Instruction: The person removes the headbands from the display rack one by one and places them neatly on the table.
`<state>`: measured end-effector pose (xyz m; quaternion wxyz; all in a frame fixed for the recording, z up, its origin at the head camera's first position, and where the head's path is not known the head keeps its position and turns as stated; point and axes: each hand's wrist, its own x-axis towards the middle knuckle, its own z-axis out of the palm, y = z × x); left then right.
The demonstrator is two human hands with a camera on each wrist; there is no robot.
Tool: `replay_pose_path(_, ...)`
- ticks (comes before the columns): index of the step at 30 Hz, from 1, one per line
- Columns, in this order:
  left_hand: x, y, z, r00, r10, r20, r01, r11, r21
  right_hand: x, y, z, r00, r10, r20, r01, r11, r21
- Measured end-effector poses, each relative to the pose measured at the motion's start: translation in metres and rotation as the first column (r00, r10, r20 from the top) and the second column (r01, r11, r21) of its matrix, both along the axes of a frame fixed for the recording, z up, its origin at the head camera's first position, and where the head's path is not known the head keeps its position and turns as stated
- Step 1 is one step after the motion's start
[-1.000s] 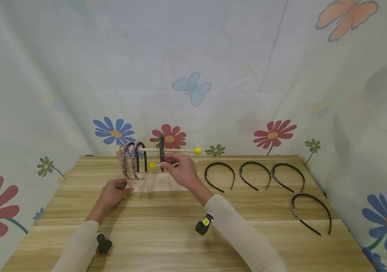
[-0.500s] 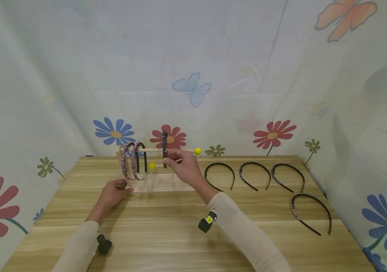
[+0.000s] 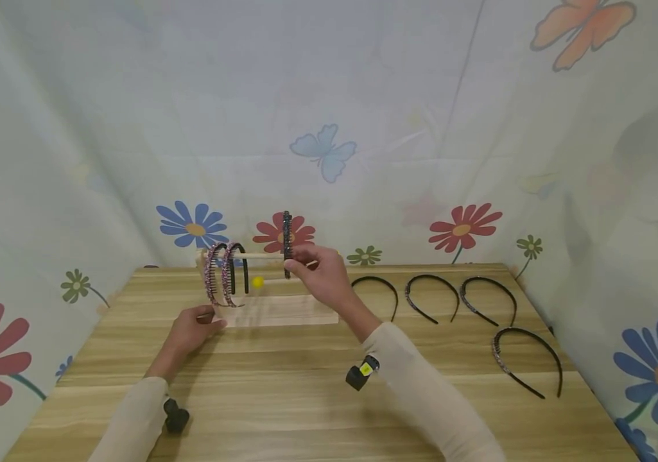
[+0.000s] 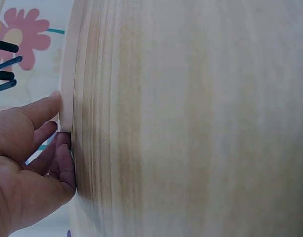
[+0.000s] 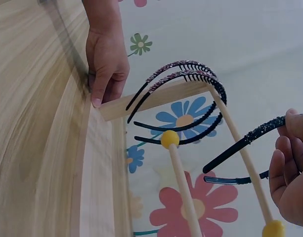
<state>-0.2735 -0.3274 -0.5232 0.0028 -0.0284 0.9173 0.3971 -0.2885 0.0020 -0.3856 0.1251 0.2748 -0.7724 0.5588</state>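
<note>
- Here's the right hand [image 3: 325,276], thumb and fingers pinching a dark glittery headband [image 3: 287,244], which stands upright and nearly edge-on to the head camera.
- And where is that headband? Up at the upper rod [image 3: 265,256] of the wooden stand [image 3: 288,314]; the right wrist view has the rod running between its two arms, near the upper yellow bead [image 5: 274,229].
- Over to the left hand [image 3: 190,330]: low down, thumb and fingers gripping the end corner of the stand's base, just beside the post [image 5: 156,98].
- Two pink glittery headbands [image 3: 210,276] hang side by side around the upper rod, close to the post, well apart from the dark one.
- Below, the lower rod [image 5: 185,190] points its lower yellow bead [image 3: 257,282] between the hanging pair and the right hand.
- Off to the right on the wooden table [image 3: 271,398], three headbands [image 3: 432,276] lie in a row, the nearest to the stand partly hidden by the right hand and wrist; a fourth headband [image 3: 536,340] lies closer to the person.
- Pale sleeves on both arms, a black wrist camera [image 3: 357,377] on each, and behind it all a cloth backdrop [image 3: 398,77] of flowers and butterflies.
</note>
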Motion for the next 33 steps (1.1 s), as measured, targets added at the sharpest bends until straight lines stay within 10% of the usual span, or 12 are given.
replay_pose_path(33,0.002,0.001,0.006,0.999,0.004,0.034,-0.003,1.000,-0.008,-0.001,0.059,0.014,0.990,-0.138,0.003,0.137,0.989,0.059)
